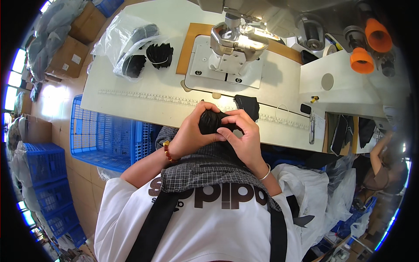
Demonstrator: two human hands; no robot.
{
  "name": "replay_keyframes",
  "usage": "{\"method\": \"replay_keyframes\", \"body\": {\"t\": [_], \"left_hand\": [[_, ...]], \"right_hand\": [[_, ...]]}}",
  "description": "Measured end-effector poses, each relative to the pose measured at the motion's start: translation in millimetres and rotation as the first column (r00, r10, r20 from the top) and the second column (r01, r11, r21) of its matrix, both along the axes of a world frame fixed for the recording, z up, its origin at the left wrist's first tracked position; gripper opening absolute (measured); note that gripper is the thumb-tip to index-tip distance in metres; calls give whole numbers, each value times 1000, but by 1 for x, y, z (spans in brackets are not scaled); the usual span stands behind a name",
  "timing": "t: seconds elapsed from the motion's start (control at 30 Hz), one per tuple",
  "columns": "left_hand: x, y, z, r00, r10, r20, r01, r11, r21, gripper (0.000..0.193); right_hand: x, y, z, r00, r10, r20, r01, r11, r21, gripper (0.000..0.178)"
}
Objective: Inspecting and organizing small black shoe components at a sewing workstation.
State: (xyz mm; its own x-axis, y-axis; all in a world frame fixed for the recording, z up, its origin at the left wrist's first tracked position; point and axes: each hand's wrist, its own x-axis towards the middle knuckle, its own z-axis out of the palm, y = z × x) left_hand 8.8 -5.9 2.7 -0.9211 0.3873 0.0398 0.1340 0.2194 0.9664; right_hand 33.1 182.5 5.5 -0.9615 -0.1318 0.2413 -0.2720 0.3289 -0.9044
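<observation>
Close to my body, at the table's front edge, both hands hold a bundle of black fabric pieces [210, 122]. My left hand [190, 132] is wrapped round the bundle's left side. My right hand [245, 139] grips its right side, with the thumb and fingers curled inward and the fingertips of both hands nearly meeting. Just beyond my right hand, a folded black fabric piece [248, 105] lies on the table. Farther off stands the sewing machine head [238, 50], over its metal bed plate [205, 83].
A tied black bundle [160, 55] and a clear plastic bag [114, 41] with more bundles lie at the table's far left. A ruler strip [148, 96] runs along the tabletop. A blue crate [102, 135] stands at left; white plastic [301, 185] hangs at right. Another person's arm [378, 155] shows far right.
</observation>
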Motion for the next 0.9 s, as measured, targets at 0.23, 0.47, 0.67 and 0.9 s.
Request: {"method": "replay_keyframes", "body": {"t": [0.23, 0.47, 0.67, 0.9], "left_hand": [[-3, -5, -2, 999, -48, 0, 48, 997, 55, 61], [-6, -10, -4, 978, -151, 146, 121, 974, 193, 51], [-6, -10, -4, 961, -185, 204, 132, 960, 248, 47], [-4, -6, -9, 969, -153, 193, 101, 961, 256, 42]], "right_hand": [[0, 1, 1, 997, -4, 75, 9, 998, -65, 19], [0, -6, 3, 992, -99, 84, 110, 983, -146, 16], [-1, -2, 1, 994, -44, -103, 49, 997, 55, 23], [2, -2, 14, 996, -5, -86, 15, 992, 123, 31]]}}
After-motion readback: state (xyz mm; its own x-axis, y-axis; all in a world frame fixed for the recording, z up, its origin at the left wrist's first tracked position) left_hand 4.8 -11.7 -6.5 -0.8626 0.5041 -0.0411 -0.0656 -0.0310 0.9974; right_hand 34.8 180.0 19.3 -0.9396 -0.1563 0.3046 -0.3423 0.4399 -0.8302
